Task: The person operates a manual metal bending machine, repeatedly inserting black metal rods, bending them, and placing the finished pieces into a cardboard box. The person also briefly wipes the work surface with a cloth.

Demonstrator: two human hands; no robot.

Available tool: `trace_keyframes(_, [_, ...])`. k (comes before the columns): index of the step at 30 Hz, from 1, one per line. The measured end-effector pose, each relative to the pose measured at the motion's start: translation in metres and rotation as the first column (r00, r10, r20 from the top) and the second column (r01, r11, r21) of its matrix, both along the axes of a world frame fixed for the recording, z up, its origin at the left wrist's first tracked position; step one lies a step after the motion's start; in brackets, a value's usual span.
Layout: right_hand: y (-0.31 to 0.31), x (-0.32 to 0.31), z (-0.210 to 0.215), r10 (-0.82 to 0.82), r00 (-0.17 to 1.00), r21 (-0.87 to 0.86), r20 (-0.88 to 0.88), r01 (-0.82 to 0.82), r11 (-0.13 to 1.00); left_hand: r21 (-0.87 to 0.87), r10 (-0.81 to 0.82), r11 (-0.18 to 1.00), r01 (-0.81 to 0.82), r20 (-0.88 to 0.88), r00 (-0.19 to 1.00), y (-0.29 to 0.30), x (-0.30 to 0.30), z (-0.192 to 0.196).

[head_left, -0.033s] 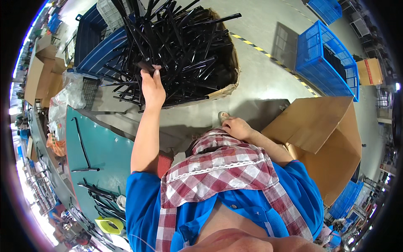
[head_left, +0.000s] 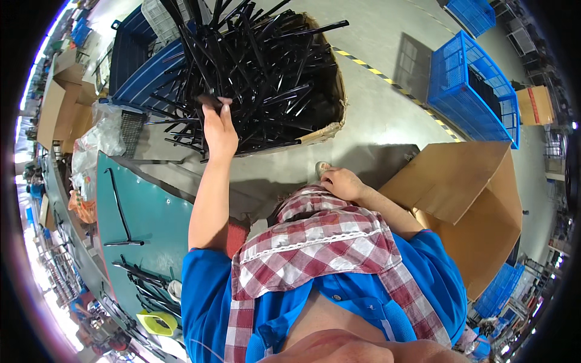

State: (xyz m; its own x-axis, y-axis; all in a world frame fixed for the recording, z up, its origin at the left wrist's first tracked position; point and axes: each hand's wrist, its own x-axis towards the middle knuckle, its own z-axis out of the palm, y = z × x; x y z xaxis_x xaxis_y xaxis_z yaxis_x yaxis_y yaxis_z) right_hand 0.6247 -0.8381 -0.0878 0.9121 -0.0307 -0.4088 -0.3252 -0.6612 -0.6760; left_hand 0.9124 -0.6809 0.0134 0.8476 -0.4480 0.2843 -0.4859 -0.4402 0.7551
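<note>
My left hand (head_left: 219, 132) reaches forward, its fingers closed round the near end of a black tube (head_left: 209, 98). This end overlaps a large heap of glossy black tubes (head_left: 260, 85), so its far end is hard to trace. The tubes lie crisscross in a big cardboard box (head_left: 341, 103), and several stick out past its rim. Close to my body, my right hand (head_left: 342, 184) rests at the edge of the red-and-white checked apron (head_left: 315, 242). Its fingers curl downward, and anything under them is hidden.
On my left is a green table (head_left: 157, 212) with a bent black tube (head_left: 121, 206), more black parts and a yellow container (head_left: 157, 323). An open cardboard box (head_left: 472, 199) stands to my right. Blue crates (head_left: 448, 85) stand farther right, beyond yellow-black floor tape (head_left: 387, 78).
The whole view has shifted very slightly. My left hand and the tube end have barely moved; my right hand stays where it was.
</note>
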Motion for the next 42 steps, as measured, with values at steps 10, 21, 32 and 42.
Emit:
trace_keyframes(10, [-0.106,0.029,-0.015,0.174,0.984,0.018,0.039,-0.175,0.984,-0.027,0.104,0.994,-0.103,0.030,0.994,-0.066,-0.027,-0.001])
trace_keyframes(21, [-0.175,0.004,-0.029,0.110,0.994,-0.015,-0.023,-0.110,0.994,0.013,0.321,0.947,-0.321,-0.013,0.947,-0.059,-0.006,-0.039])
trace_keyframes(32, [-0.127,0.008,-0.031,0.004,0.996,-0.209,-0.090,-0.023,0.978,0.268,-0.230,0.957,0.114,0.453,0.861,-0.062,-0.051,-0.028])
trace_keyframes(42, [-0.108,0.035,-0.022,0.060,0.987,-0.253,-0.149,-0.097,0.962,0.313,-0.494,0.809,0.498,-0.099,0.864,-0.053,-0.047,-0.055])
